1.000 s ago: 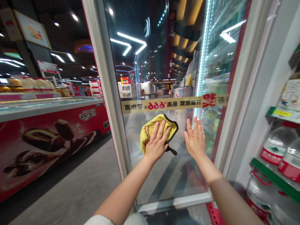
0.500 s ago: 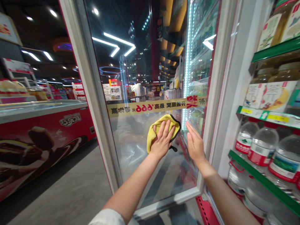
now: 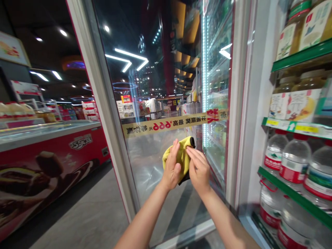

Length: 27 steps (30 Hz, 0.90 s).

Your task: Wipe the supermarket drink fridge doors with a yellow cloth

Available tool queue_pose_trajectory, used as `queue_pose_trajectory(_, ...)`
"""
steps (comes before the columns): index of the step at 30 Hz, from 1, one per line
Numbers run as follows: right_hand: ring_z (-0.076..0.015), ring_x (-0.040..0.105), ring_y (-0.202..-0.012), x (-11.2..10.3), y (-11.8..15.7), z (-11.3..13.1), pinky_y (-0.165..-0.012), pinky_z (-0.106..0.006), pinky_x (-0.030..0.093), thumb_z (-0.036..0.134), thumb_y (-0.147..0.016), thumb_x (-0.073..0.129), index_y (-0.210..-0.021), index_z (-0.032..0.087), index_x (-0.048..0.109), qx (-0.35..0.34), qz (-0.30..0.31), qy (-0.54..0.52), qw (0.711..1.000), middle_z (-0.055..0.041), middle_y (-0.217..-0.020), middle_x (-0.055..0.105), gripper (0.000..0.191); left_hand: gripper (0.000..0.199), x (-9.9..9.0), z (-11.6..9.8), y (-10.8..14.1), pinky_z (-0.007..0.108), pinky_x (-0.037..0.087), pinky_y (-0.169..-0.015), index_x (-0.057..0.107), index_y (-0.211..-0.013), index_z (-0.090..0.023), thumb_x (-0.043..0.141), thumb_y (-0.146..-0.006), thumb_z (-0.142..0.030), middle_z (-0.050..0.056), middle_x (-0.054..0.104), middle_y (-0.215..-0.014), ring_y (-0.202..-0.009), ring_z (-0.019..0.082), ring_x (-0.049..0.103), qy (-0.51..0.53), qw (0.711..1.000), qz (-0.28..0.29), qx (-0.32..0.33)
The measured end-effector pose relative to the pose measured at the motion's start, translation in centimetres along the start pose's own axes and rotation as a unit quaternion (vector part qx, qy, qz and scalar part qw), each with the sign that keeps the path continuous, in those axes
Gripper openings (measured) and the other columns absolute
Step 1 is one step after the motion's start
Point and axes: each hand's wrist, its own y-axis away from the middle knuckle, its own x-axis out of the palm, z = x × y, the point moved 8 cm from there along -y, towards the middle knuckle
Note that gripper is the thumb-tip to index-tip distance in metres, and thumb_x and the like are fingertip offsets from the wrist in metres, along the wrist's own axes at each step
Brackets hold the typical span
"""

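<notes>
A yellow cloth with a black edge [image 3: 183,159] is between my two hands, in front of a glass door [image 3: 155,204] with a pale frame. My left hand [image 3: 172,167] lies along the cloth's left side, palm turned inward, fingers straight. Pinched fingers of my right hand [image 3: 199,168] grip the cloth's right part near its black edge. A beige strip with red and black lettering [image 3: 166,125] crosses the glass just above the hands.
Shelves with green edges [image 3: 298,188] hold large water bottles [image 3: 295,159] and jars [image 3: 303,100] on the right. A red freezer chest [image 3: 59,162] stands at the left on the grey floor.
My right hand has moved left to the cloth and taken hold of it. My left hand has turned from flat on the cloth to edge-on, and the cloth has bunched up.
</notes>
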Motion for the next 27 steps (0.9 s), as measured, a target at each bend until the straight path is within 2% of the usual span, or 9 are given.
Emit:
queue_pose_trajectory(3, -0.0203, 0.066, -0.12, 0.3, 0.7, 1.7, -0.104, -0.042, 0.055, 0.005, -0.097, 0.044, -0.139, 0.028, 0.061, -0.038, -0.009, -0.005, 0.999, -0.0093, -0.122, 0.073, 0.051, 0.07, -0.1, -0.1, 0.0, 0.05, 0.013, -0.127, 0.019, -0.161, -0.026, 0.021, -0.102, -0.062, 0.01, 0.02, -0.169, -0.155, 0.027, 0.02, 0.04, 0.999, 0.001, -0.015)
queue_pose_trajectory(6, -0.022, 0.057, -0.134, 1.9, 1.9, 1.3, -0.11, -0.045, 0.051, 0.008, -0.1, 0.038, -0.15, 0.026, 0.049, -0.02, 0.033, 0.022, 0.999, -0.0113, -0.138, 0.065, 0.054, 0.065, -0.7, -0.2, -0.1, 0.047, 0.02, -0.127, 0.021, -0.161, -0.024, 0.014, -0.104, -0.055, 0.01, 0.024, -0.168, -0.155, 0.025, 0.023, 0.04, 0.999, -0.007, -0.016)
queue_pose_trajectory(10, -0.033, 0.029, -0.152, 4.9, 4.6, -0.9, -0.117, -0.063, 0.036, 0.025, -0.101, 0.043, -0.161, 0.022, 0.025, 0.052, 0.112, 0.141, 0.982, -0.0177, -0.161, 0.038, 0.062, 0.06, -1.9, -0.7, 0.3, 0.043, 0.034, -0.121, 0.021, -0.16, -0.021, 0.01, -0.106, -0.043, 0.012, 0.027, -0.167, -0.153, 0.022, 0.028, -0.119, 0.991, 0.064, 0.007)
queue_pose_trajectory(13, -0.0421, 0.011, -0.155, 6.9, 5.9, -1.0, -0.115, -0.074, 0.025, 0.036, -0.097, 0.054, -0.161, 0.027, 0.025, 0.051, 0.144, 0.213, 0.965, -0.0171, -0.169, 0.012, 0.071, 0.056, -3.7, -1.0, 1.0, 0.041, 0.04, -0.117, 0.023, -0.16, -0.021, 0.025, -0.105, -0.031, 0.014, 0.026, -0.166, -0.152, 0.022, 0.03, -0.246, 0.963, 0.107, 0.03)
queue_pose_trajectory(15, -0.0435, 0.007, -0.155, 7.4, 5.8, -0.9, -0.115, -0.075, 0.023, 0.035, -0.094, 0.059, -0.16, 0.029, 0.026, 0.041, 0.142, 0.243, 0.959, -0.0151, -0.17, 0.004, 0.073, 0.058, -5.1, -1.4, 1.8, 0.041, 0.042, -0.117, 0.024, -0.16, -0.022, 0.034, -0.103, -0.022, 0.014, 0.03, -0.165, -0.151, 0.022, 0.032, -0.31, 0.941, 0.125, 0.059)
queue_pose_trajectory(19, -0.0391, 0.016, -0.155, 6.8, 5.0, -2.5, -0.117, -0.071, 0.02, 0.027, -0.093, 0.061, -0.158, 0.036, 0.028, 0.015, 0.15, 0.27, 0.951, -0.012, -0.17, 0.012, 0.073, 0.061, -7.3, -1.7, 4.2, 0.049, 0.031, -0.123, 0.035, -0.156, -0.022, 0.045, -0.096, -0.013, 0.012, 0.042, -0.159, -0.152, 0.024, 0.03, -0.431, 0.878, 0.159, 0.133)
queue_pose_trajectory(22, -0.0375, 0.022, -0.154, 4.4, 5.8, -4.4, -0.116, -0.071, 0.021, 0.022, -0.096, 0.053, -0.159, 0.037, 0.024, 0.058, 0.084, 0.279, 0.955, -0.0116, -0.169, 0.018, 0.071, 0.057, -8.6, -0.9, 5.9, 0.048, 0.019, -0.128, 0.046, -0.15, -0.023, 0.05, -0.093, -0.014, 0.008, 0.045, -0.157, -0.153, 0.023, 0.028, -0.493, 0.841, 0.171, 0.143)
queue_pose_trajectory(24, -0.0385, 0.018, -0.154, 3.6, 7.1, -4.6, -0.114, -0.073, 0.024, 0.017, -0.096, 0.047, -0.16, 0.037, 0.023, 0.081, 0.05, 0.274, 0.957, -0.0106, -0.17, 0.013, 0.071, 0.056, -8.6, -0.3, 6.7, 0.045, 0.01, -0.129, 0.049, -0.148, -0.024, 0.052, -0.093, -0.015, 0.005, 0.047, -0.156, -0.152, 0.021, 0.03, -0.513, 0.826, 0.178, 0.149)
queue_pose_trajectory(27, -0.0434, 0.011, -0.155, 5.3, 8.1, -3.5, -0.112, -0.077, 0.019, 0.024, -0.095, 0.052, -0.16, 0.035, 0.023, 0.059, 0.108, 0.271, 0.955, -0.0122, -0.171, 0.002, 0.072, 0.056, -7.2, 0.1, 6.7, 0.041, 0.004, -0.13, 0.047, -0.15, -0.023, 0.049, -0.095, -0.015, 0.003, 0.048, -0.155, -0.151, 0.017, 0.031, -0.517, 0.822, 0.172, 0.164)
